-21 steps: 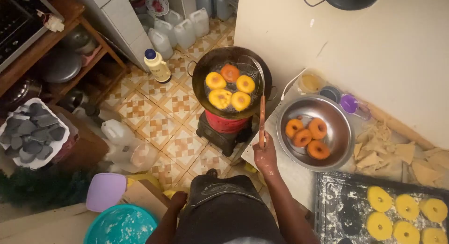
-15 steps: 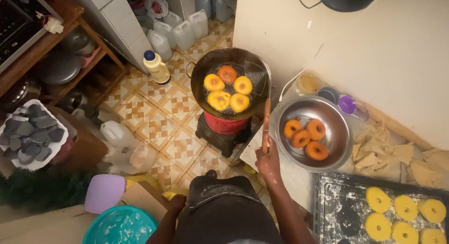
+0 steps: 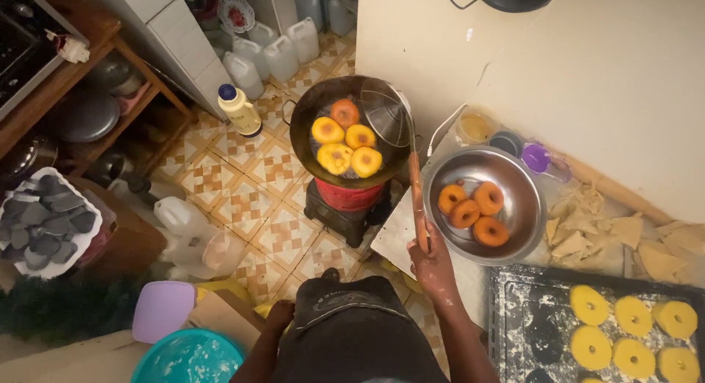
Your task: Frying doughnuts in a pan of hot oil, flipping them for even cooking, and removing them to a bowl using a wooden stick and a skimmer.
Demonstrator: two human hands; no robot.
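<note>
Tiled floor holds a small stove where doughnuts (image 3: 345, 139) fry in a pan (image 3: 308, 126), the right hand (image 3: 433, 264) gripping a skimmer (image 3: 387, 117) over them, the left hand (image 3: 279, 317) hanging empty.

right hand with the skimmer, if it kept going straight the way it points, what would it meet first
Probably the frying pan: the right hand points its skimmer up-frame over the pan's near rim, beside the doughnuts in the oil. Height above the oil is hard to judge.
</note>
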